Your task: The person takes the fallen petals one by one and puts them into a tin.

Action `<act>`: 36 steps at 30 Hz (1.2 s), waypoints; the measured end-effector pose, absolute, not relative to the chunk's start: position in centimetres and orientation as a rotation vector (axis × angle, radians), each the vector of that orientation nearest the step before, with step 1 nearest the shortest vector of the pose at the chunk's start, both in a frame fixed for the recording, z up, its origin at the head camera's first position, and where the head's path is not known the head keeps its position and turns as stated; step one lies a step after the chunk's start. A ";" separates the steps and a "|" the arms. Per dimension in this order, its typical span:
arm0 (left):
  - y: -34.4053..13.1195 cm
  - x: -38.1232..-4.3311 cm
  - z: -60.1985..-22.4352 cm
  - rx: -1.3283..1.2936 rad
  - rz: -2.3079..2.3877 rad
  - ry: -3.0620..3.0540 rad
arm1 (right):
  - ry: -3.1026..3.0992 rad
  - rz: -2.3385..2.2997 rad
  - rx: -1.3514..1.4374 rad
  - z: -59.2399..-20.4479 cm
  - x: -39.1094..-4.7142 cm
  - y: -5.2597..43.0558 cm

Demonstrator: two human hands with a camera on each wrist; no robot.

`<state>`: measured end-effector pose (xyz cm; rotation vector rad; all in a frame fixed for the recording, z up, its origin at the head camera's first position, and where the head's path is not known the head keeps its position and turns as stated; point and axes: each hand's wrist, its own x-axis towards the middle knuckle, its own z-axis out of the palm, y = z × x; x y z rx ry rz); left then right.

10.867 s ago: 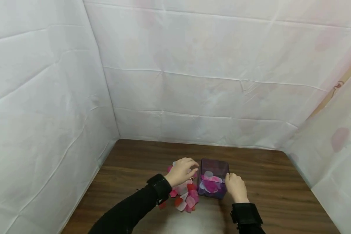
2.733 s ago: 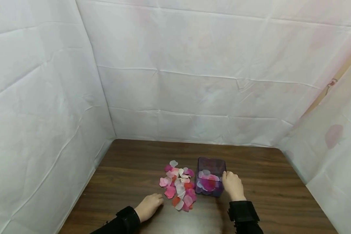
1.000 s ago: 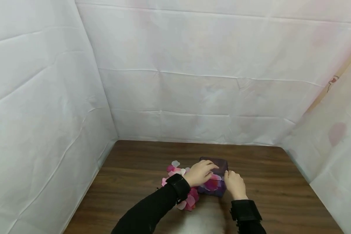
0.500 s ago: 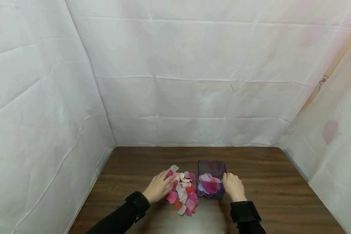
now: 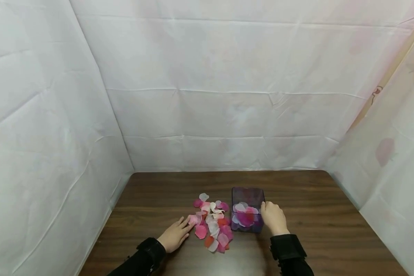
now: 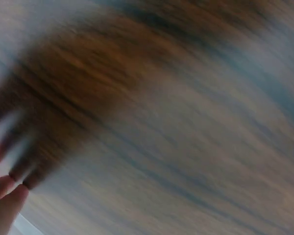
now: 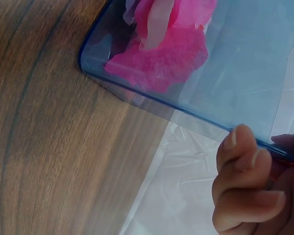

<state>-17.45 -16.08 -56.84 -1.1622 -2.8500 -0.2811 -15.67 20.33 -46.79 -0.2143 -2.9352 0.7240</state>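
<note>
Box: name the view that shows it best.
The head view: nearly the whole box is in frame, petals inside. The right wrist view shows only part, close up; the left wrist view, none.

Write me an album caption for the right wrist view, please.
Fingers pinch the edge of a see-through box holding pink and pale petals, with wood-grain tabletop alongside.

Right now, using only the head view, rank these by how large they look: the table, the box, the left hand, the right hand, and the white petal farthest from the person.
1. Table
2. Box
3. Left hand and right hand: too alike to rank
4. White petal
</note>
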 end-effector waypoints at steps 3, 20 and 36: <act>-15.5 -17.7 -56.8 -1.084 -0.266 -2.746 | -2.933 0.711 -0.200 -46.8 -15.7 20.3; -13.0 -18.4 -57.6 -0.946 -0.169 -2.589 | -2.948 0.714 -0.205 -46.6 -15.6 20.2; -13.3 -20.1 -54.5 -0.817 -0.411 -2.744 | -2.952 0.774 -0.192 -46.6 -15.7 20.5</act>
